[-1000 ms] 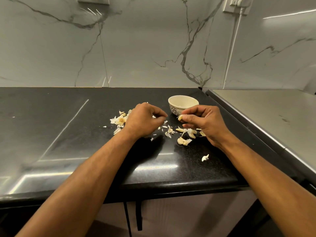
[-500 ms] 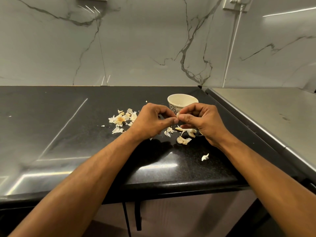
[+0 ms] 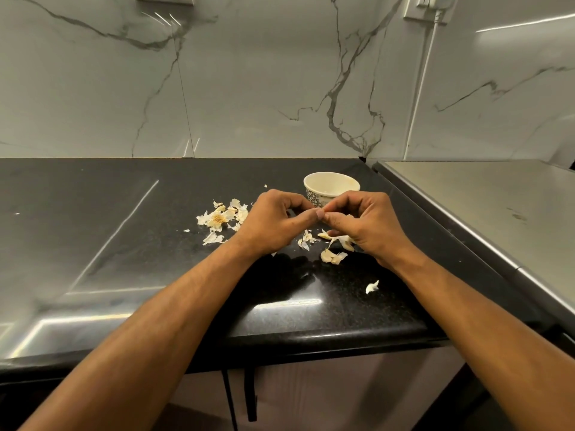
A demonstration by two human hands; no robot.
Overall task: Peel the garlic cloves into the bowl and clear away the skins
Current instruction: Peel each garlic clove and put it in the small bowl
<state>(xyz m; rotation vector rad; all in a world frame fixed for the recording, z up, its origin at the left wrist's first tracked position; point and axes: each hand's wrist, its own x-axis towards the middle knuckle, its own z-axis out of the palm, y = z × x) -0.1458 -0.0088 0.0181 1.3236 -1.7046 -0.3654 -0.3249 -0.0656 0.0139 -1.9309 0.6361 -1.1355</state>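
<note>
Both hands met thumb to thumb, the left hand (image 3: pixel 273 220) and right hand (image 3: pixel 362 223) pinching a clove, mostly hidden between the fingertips. The bowl (image 3: pixel 331 188) sat just behind them. Best to nick the skin, peel outward, and let scraps fall beneath onto the surface (image 3: pixel 124 219).

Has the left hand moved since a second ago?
Yes. The left hand has shifted right, away from the skins pile and toward the bowl, and now meets the right hand fingertip to fingertip.
</note>
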